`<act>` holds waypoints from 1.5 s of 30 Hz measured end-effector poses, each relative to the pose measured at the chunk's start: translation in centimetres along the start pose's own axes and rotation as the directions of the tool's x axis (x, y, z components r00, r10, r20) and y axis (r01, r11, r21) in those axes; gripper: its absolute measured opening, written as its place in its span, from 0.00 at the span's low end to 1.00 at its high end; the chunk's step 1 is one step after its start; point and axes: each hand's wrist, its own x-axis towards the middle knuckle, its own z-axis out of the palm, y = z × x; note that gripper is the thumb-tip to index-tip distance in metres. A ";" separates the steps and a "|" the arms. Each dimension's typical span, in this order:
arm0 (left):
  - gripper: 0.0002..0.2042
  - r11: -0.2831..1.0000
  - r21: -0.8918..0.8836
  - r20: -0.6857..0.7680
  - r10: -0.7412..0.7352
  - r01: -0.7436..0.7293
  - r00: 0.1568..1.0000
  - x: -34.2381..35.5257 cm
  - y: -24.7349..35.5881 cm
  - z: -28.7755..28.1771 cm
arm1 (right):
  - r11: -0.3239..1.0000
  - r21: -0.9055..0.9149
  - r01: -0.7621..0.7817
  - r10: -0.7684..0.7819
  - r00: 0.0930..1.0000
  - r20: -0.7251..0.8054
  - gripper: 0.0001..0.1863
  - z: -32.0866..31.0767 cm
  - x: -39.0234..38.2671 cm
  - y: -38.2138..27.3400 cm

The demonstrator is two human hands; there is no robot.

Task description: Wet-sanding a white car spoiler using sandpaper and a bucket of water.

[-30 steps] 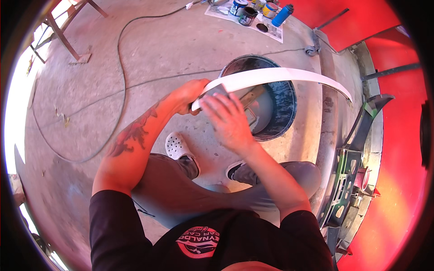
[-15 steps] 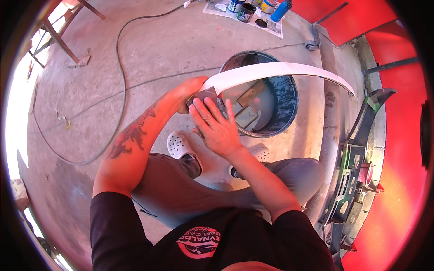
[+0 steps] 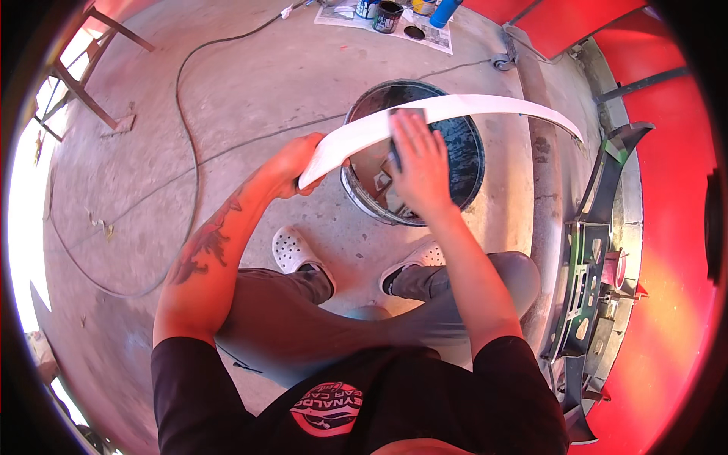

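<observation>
Hands (image 3: 292, 163) sand white strip (image 3: 455, 108) — (over bucket (image 3: 462, 163)).

A long, curved white strip (image 3: 455, 110) is held level above a dark round bucket (image 3: 462, 152), gripped at its left end. A dark sanding pad (image 3: 406, 115) is pressed flat on its middle.

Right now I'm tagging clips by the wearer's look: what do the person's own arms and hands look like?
Both hands, left hand and right hand, are bare, no gloves. Short black sleeves end above the elbows. The left forearm bears a dark tattoo; the right forearm shows no markings.
</observation>
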 end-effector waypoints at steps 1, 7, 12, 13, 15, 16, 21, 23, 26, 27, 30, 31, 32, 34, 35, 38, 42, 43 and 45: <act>0.25 1.000 0.003 0.004 0.002 -0.002 1.000 0.1 0.1 0.0 | 0.992 -0.094 -0.086 0.083 0.996 -0.035 0.31 0.0 0.5 2.7; 0.24 1.000 0.012 -0.025 -0.027 0.027 0.999 0.5 0.0 0.7 | 0.998 0.052 0.038 -0.038 0.999 -0.010 0.29 -0.3 0.1 -2.9; 0.23 0.999 -0.037 -0.232 0.005 -0.014 0.973 0.2 -0.8 0.8 | 0.967 0.121 0.223 -0.240 0.959 0.150 0.37 -0.7 -1.3 -5.1; 0.23 0.999 -0.033 -0.227 0.008 -0.016 0.974 0.2 -0.6 0.6 | 0.985 0.071 0.160 -0.167 0.978 0.122 0.38 -0.8 -0.7 -3.2; 0.23 0.998 0.064 -0.093 0.033 -0.027 0.995 0.4 -0.4 0.5 | 1.000 0.021 0.018 -0.019 0.999 0.038 0.38 -0.9 0.1 1.7; 0.23 0.997 0.069 -0.088 0.034 -0.028 0.996 0.5 -0.2 0.4 | 0.999 -0.025 -0.046 0.046 0.999 -0.008 0.38 -0.8 0.6 4.2; 0.25 1.000 0.028 -0.024 0.004 -0.003 1.000 0.8 -0.1 0.1 | 0.990 -0.092 -0.110 0.111 0.994 0.009 0.34 -0.7 1.5 3.3; 0.25 0.998 0.049 -0.038 0.029 -0.027 0.999 0.7 -0.5 0.0 | 0.999 0.036 0.017 -0.019 0.999 0.045 0.37 -0.9 0.6 0.0; 0.23 0.996 0.051 -0.035 0.069 -0.067 0.997 0.5 -0.3 0.1 | 0.997 -0.070 0.014 -0.012 1.000 0.029 0.38 -1.4 0.9 2.3; 0.22 0.996 0.031 -0.015 0.087 -0.087 0.996 0.5 -0.2 0.3 | 0.995 -0.093 -0.039 0.038 0.999 -0.008 0.37 -1.3 1.3 4.3; 0.22 0.999 -0.003 -0.064 0.051 -0.051 0.997 0.6 -0.3 0.6 | 0.966 -0.079 -0.248 0.248 0.969 -0.008 0.29 -2.0 2.0 11.0; 0.22 0.998 -0.009 -0.075 0.057 -0.058 0.996 0.5 -0.2 0.6 | 0.952 0.078 -0.297 0.295 0.955 0.040 0.26 -2.3 1.5 13.0; 0.22 0.998 0.017 -0.070 0.060 -0.059 0.996 0.5 -0.1 0.8 | 0.911 0.226 -0.346 0.333 0.938 0.096 0.24 -2.7 1.0 14.7; 0.21 0.999 0.039 -0.037 0.038 -0.036 0.999 0.7 -0.2 0.2 | 0.888 0.155 -0.433 0.419 0.900 0.116 0.23 -2.9 -1.1 16.2; 0.21 0.999 0.027 -0.047 0.041 -0.039 0.998 0.7 -0.2 0.0 | 0.846 0.077 -0.528 0.517 0.847 0.125 0.21 -3.0 -1.7 15.9; 0.20 0.999 0.022 -0.017 0.041 -0.041 0.999 0.5 -0.2 -0.4 | 0.738 0.465 -0.489 0.404 0.872 0.276 0.21 -1.6 -1.6 13.9; 0.20 1.000 0.001 0.013 0.002 -0.002 1.000 1.1 -0.5 -1.2 | 0.891 0.075 -0.447 0.302 0.710 0.636 0.23 2.4 -0.3 13.1; 0.20 1.000 -0.010 0.006 0.000 0.000 1.000 1.5 -0.7 -1.5 | 0.911 -0.093 -0.401 0.347 0.628 0.696 0.24 3.9 0.2 13.6; 0.21 0.999 0.040 0.048 0.027 -0.029 0.998 2.1 -1.3 -2.1 | 0.915 -0.251 -0.314 0.390 0.540 0.746 0.26 6.6 0.2 13.9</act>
